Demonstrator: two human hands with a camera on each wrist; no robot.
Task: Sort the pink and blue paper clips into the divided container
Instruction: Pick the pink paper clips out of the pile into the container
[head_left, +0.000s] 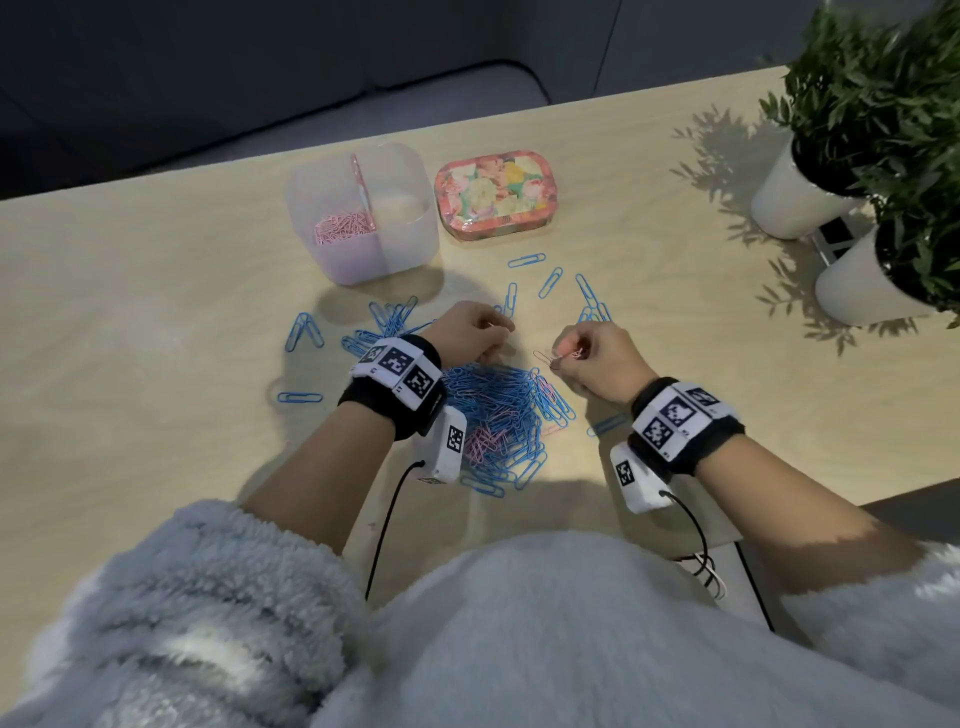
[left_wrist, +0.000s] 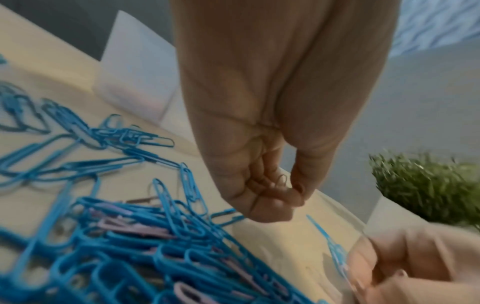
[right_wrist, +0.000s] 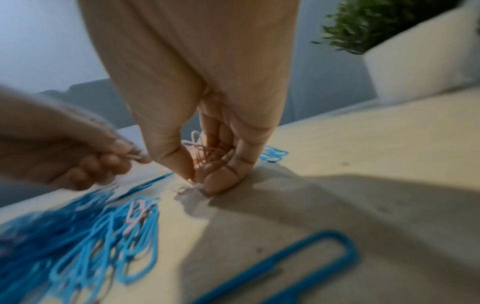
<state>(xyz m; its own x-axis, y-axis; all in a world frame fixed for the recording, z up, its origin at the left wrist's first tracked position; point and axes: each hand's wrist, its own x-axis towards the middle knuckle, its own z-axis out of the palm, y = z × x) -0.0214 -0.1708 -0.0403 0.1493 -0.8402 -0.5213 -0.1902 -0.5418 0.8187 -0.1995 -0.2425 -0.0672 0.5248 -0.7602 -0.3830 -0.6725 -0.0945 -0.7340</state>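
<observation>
Two hands work over my desk (head_left: 156, 291). From the head view, my left hand (head_left: 475, 332) and right hand (head_left: 597, 364) hover beyond the mixed clip pile (head_left: 498, 415); pink clips (head_left: 343, 226) lie in the divided container's (head_left: 410, 228) left compartment. At the left wrist, fingers (left_wrist: 262, 179) curl, pinching one thin clip (left_wrist: 281, 179). At the right wrist, my hand is clamped on a pink bundle (right_wrist: 205, 152), fingertips touching the desk.

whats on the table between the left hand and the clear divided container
Loose blue paper clips on otherwise bare table, in the head view, between left hand and divided container.
</observation>
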